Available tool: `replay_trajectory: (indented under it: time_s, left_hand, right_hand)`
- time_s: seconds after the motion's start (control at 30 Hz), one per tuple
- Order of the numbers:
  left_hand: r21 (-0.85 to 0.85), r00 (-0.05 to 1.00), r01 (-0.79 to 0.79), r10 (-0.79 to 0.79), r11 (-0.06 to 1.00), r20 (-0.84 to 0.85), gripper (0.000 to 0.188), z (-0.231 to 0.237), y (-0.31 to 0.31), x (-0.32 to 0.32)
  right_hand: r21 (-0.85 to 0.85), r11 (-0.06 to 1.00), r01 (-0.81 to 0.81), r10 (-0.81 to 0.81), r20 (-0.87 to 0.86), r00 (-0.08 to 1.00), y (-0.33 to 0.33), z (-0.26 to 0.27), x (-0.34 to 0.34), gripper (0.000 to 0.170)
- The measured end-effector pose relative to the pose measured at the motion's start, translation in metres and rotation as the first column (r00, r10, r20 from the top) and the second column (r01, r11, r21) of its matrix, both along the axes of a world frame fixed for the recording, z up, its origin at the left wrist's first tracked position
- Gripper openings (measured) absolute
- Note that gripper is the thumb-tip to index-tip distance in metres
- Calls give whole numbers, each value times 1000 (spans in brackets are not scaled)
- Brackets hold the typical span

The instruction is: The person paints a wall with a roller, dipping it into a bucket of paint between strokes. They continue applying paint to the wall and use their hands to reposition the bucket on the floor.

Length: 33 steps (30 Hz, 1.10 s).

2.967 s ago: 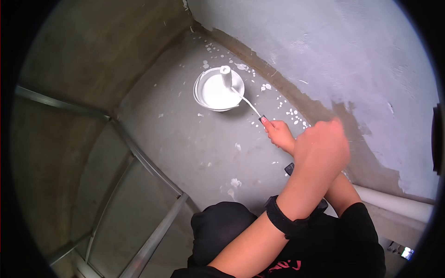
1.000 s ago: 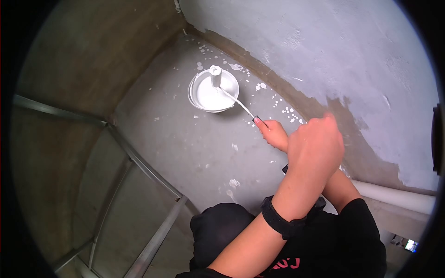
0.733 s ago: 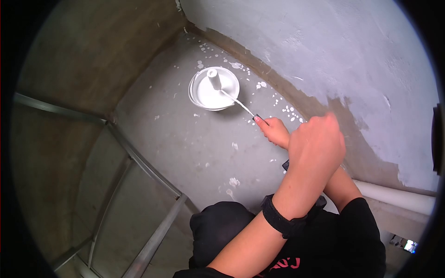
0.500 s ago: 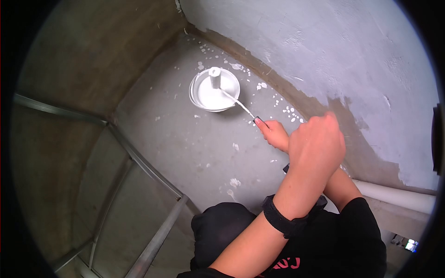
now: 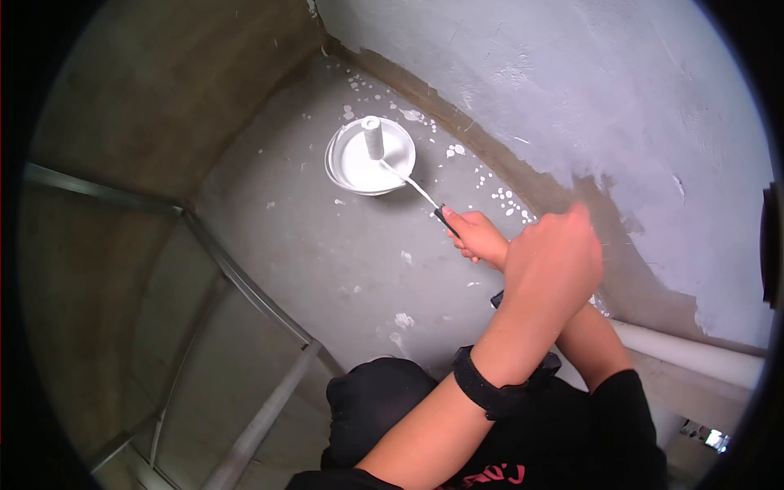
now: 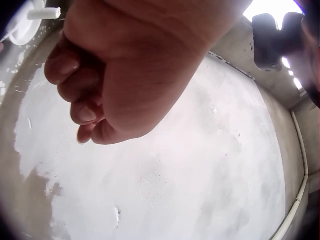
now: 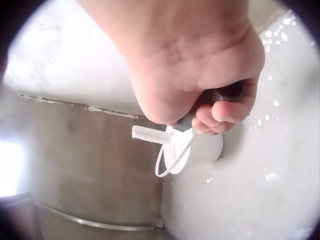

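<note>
Your right hand is wrapped round the black handle of a paint roller, the thumb lying along the grip near its front end. From your right wrist you can see the fingers curled tightly round that handle, its dark butt end showing between palm and fingertips.

Your left hand is balled into a fist; the left wrist view shows its fingertips folded in toward the palm. Your forearms cross, the left one passing above the right as your head camera sees them; you cannot tell from here whether they touch.

The roller's thin white-coated rod runs from your right hand to its sleeve, which is coated white and stands steeply within the rim of the white bucket. White paint lies in that bucket, but how deep the sleeve's lower end dips is hard to tell. The bucket sits on the grey floor, among white splashes, its pale bail hanging at the side.

Beside you, the wall is mostly covered in white, with a bare brown-grey band along its foot. A white pipe runs near that foot, and a metal frame stands on your left.
</note>
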State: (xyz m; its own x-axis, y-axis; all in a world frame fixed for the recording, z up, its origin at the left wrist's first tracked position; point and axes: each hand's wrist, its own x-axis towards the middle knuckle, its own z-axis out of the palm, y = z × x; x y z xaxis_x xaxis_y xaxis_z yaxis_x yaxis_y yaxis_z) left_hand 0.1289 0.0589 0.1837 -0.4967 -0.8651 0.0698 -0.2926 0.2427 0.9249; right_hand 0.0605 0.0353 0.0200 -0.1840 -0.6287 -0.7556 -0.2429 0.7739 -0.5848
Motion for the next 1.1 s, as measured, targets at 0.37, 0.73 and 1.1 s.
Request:
replay_trajectory:
  time_s: [0.37, 0.73, 1.1]
  left_hand:
    - [329, 846, 346, -140, 879, -514, 11, 21, 47, -59]
    - [338, 815, 563, -440, 754, -377, 13, 14, 72, -69]
    - [190, 613, 771, -627, 608, -480, 18, 4, 105, -90]
  right_hand:
    - [-369, 926, 78, -24, 148, 989, 28, 15, 0, 36]
    - [-409, 892, 194, -123, 194, 973, 71, 32, -27, 31]
    - [-609, 784, -120, -423, -665, 616, 207, 116, -114, 29]
